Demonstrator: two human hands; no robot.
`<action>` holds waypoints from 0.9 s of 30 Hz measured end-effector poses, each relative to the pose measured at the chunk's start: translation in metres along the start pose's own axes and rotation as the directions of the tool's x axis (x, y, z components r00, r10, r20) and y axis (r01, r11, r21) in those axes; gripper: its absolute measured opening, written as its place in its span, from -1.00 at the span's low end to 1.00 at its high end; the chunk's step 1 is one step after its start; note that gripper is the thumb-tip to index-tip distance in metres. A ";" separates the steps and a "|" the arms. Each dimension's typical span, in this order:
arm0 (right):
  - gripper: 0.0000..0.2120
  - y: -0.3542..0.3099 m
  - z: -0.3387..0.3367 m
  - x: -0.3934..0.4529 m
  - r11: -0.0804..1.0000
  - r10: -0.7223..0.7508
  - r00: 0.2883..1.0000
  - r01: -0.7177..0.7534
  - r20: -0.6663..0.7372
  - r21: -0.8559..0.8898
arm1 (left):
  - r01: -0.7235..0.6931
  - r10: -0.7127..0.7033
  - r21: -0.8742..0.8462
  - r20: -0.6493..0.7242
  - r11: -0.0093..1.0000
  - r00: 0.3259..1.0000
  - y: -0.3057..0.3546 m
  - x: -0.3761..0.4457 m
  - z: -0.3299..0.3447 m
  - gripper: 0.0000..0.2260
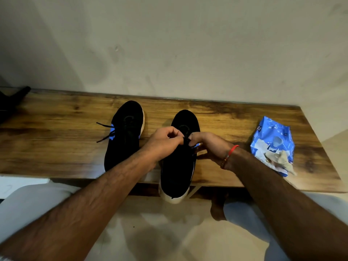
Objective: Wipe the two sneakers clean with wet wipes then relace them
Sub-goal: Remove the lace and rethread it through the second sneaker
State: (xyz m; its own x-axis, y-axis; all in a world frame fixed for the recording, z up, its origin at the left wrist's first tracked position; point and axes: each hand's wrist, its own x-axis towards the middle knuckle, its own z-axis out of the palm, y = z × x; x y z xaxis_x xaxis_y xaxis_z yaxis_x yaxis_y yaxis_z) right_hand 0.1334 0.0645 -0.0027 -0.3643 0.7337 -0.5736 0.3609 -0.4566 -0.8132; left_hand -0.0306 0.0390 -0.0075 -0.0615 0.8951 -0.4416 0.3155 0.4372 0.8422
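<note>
Two black sneakers with white soles lie on a wooden table (56, 140), toes pointing away from me. The left sneaker (125, 134) has its black lace ends trailing out to the left. The right sneaker (178, 166) hangs with its heel over the table's front edge. Over its lacing, my left hand (165, 141) and my right hand (209, 146) each pinch a piece of the black lace (186, 140). The lace's run below the fingers is hidden by the hands.
A blue and white wet wipes pack (272, 140) lies at the table's right end, with a crumpled used wipe (282, 162) on its near corner. A dark object (13, 102) sits at the far left. A wall rises behind the table. My knees are below the front edge.
</note>
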 end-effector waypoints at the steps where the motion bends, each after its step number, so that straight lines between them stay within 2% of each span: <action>1: -0.91 -0.002 0.002 -0.001 0.999 -0.031 1.000 0.031 -0.004 -0.033 | -0.007 0.007 -0.009 -0.008 1.000 1.000 0.001 0.000 0.000 -0.89; 3: -0.95 -0.003 0.005 0.000 0.996 -0.088 0.995 0.087 -0.045 -0.038 | -0.004 0.003 -0.077 -0.010 0.997 1.000 0.003 0.000 -0.001 -0.85; 6: -0.89 -0.001 0.004 0.004 0.985 -0.161 0.983 0.166 -0.089 0.049 | 0.062 -0.061 -0.161 0.014 0.985 0.998 0.005 -0.003 -0.004 -0.87; 7: -0.89 -0.001 0.004 0.004 0.978 -0.193 0.977 0.199 -0.088 0.059 | 0.100 -0.095 -0.192 0.036 0.976 0.995 0.006 -0.004 -0.005 -0.92; 9: -0.97 -0.002 0.002 0.007 0.965 -0.256 0.964 0.259 -0.070 0.046 | 0.154 -0.140 -0.235 0.078 0.960 0.987 0.004 -0.004 -0.006 -0.84; 11: -0.96 -0.005 0.002 0.007 0.956 -0.294 0.955 0.294 -0.047 0.001 | 0.128 -0.118 -0.281 0.053 0.951 0.992 0.002 -0.003 -0.007 -0.83; 14: -0.88 -0.004 -0.005 0.009 0.973 -0.226 0.974 0.225 -0.021 -0.049 | 0.076 -0.092 -0.488 -0.008 0.869 0.996 0.004 -0.002 -0.017 -0.88; 16: -0.74 -0.005 -0.008 0.010 0.984 -0.150 0.987 0.143 -0.055 -0.104 | 0.044 -0.095 -0.635 -0.046 0.771 0.994 0.005 -0.001 -0.030 -0.87; 17: -0.71 -0.005 -0.009 0.009 0.987 -0.138 0.988 0.130 -0.076 -0.096 | 0.004 -0.081 -0.658 -0.086 0.753 0.993 0.006 -0.001 -0.037 -0.86; 20: -0.77 -0.008 -0.007 0.009 0.978 -0.193 0.981 0.195 -0.032 0.069 | -0.155 0.031 -0.607 -0.210 0.780 0.977 0.008 -0.002 -0.044 -0.84; 21: -0.80 -0.009 -0.006 0.008 0.967 -0.246 0.969 0.245 0.001 0.067 | -0.199 0.078 -0.561 -0.232 0.803 0.969 0.009 -0.004 -0.043 -0.82; 23: -0.76 -0.011 -0.004 0.007 0.942 -0.325 0.944 0.329 0.062 -0.069 | -0.289 0.195 -0.441 -0.247 0.850 0.949 0.011 -0.009 -0.039 -0.81; 25: -0.66 -0.012 0.000 0.005 0.903 -0.334 0.937 0.350 0.106 -0.248 | -0.384 0.311 -0.370 -0.242 0.846 0.919 0.014 -0.013 -0.034 -0.81; 27: -0.67 -0.012 0.000 0.007 0.897 -0.323 0.942 0.337 0.096 -0.285 | -0.437 0.371 -0.362 -0.238 0.824 0.898 0.015 -0.014 -0.033 -0.80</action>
State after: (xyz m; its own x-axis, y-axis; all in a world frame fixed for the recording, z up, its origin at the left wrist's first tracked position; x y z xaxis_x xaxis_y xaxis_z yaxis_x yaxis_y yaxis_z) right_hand 0.1264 0.0755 0.0028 -0.5416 0.7902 -0.2870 0.4463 -0.0191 -0.8947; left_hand -0.0557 0.0362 0.0216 -0.1638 0.9864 -0.0102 -0.0562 0.0010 0.9984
